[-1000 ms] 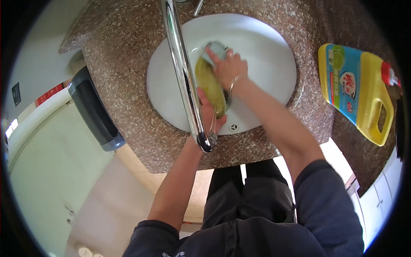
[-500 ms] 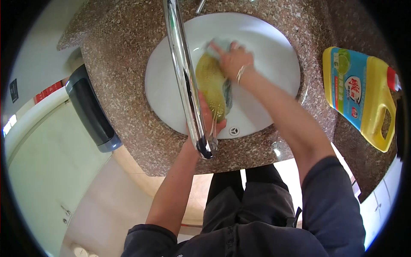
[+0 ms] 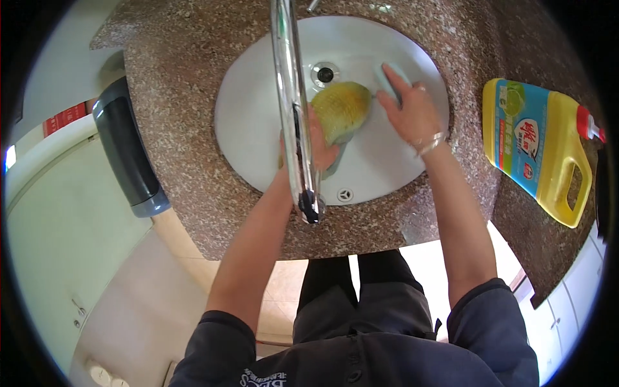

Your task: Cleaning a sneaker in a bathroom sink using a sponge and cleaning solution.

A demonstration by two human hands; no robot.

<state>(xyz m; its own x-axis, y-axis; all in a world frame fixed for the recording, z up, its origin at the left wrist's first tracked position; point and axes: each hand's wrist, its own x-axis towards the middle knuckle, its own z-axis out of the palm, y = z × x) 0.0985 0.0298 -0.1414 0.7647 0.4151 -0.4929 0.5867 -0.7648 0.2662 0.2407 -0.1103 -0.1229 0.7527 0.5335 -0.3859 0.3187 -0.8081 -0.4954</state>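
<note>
In the white oval sink, my left hand grips the near end of a long, rounded yellow-green object with a wet, speckled surface. Its kind is unclear; a greyish strip shows along its lower right side. The chrome faucet crosses in front and hides part of that hand. My right hand, with a bracelet at the wrist, is on the right side of the basin, apart from the yellow-green object. Under its fingers it holds a small pale blue-green pad, partly hidden.
A drain lies at the sink's far side and an overflow hole on its near wall. Speckled brown stone counter surrounds the basin. A yellow jug with a red cap lies at right; a dark cylindrical fixture stands left.
My right hand has moved right, off the yellow-green object, with the pale pad. The object's far end has swung to the right in my left hand, and the drain now shows.
</note>
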